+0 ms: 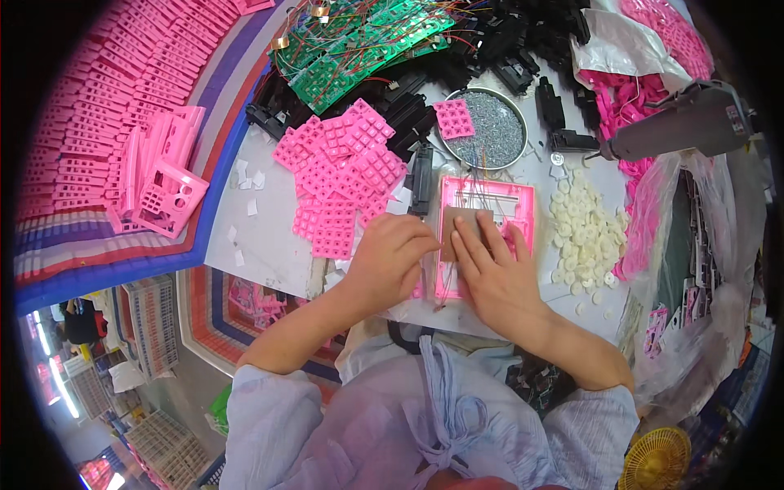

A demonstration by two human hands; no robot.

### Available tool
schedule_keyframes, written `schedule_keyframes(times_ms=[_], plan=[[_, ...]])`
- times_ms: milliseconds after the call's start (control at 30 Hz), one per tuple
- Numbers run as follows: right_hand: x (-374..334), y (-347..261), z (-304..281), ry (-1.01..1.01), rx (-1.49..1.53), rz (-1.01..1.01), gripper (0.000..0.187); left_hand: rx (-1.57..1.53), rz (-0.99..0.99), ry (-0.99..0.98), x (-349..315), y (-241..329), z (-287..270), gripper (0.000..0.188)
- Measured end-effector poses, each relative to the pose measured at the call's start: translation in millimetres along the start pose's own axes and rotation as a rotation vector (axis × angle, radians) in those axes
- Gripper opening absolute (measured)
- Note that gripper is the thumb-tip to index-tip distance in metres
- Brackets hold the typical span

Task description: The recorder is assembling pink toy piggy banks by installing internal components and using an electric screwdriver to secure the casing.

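Right hand (498, 273) is laid palm-down, fingers spread, over a brown board (450, 230); nothing is seen gripped by it. Left hand (396, 253) is half-curled, thumb and index brought nearly together at the board's left side; whether anything thin is pinched there can't be told.

Board is seated inside a pink casing (529, 216), set at the worktop's (265, 237) near edge, right of its middle. Key relation: casing's long axis is run from near edge toward far edge, roughly square to the near edge. Right hand is the closer one, placed on top; left is held just off the left rim, so casing is found to its right.

Thin wires (483, 181) are strung out over the casing's far end, toward a round tin (523, 122) filled with small metal parts. A pink keypad (454, 118) is rested on the tin's left rim. Keypad pile (347, 171) is heaped to the left, white discs (584, 233) are scattered toward the right edge, a grey power screwdriver (682, 131) is hung above that edge. Green circuit boards (367, 57) are stacked at the far edge.
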State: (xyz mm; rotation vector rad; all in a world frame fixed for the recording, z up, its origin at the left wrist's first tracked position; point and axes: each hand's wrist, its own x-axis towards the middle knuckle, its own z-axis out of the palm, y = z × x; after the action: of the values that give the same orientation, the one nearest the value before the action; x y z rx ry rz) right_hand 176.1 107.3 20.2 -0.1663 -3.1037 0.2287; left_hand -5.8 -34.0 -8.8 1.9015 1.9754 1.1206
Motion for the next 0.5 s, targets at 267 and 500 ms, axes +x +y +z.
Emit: schedule_keyframes(times_ms=[267, 500], plan=[[-0.6, 9.7, -0.4, -0.042, 0.005, -0.058, 0.06, 0.007, 0.033, -0.012, 5.3, 2.9, -5.7, 0.034], [5.9, 0.3, -1.9, -0.03, 0.015, -0.015, 0.059, 0.219, 0.135, 0.227, 143.5, -38.5, 12.8, 0.011]])
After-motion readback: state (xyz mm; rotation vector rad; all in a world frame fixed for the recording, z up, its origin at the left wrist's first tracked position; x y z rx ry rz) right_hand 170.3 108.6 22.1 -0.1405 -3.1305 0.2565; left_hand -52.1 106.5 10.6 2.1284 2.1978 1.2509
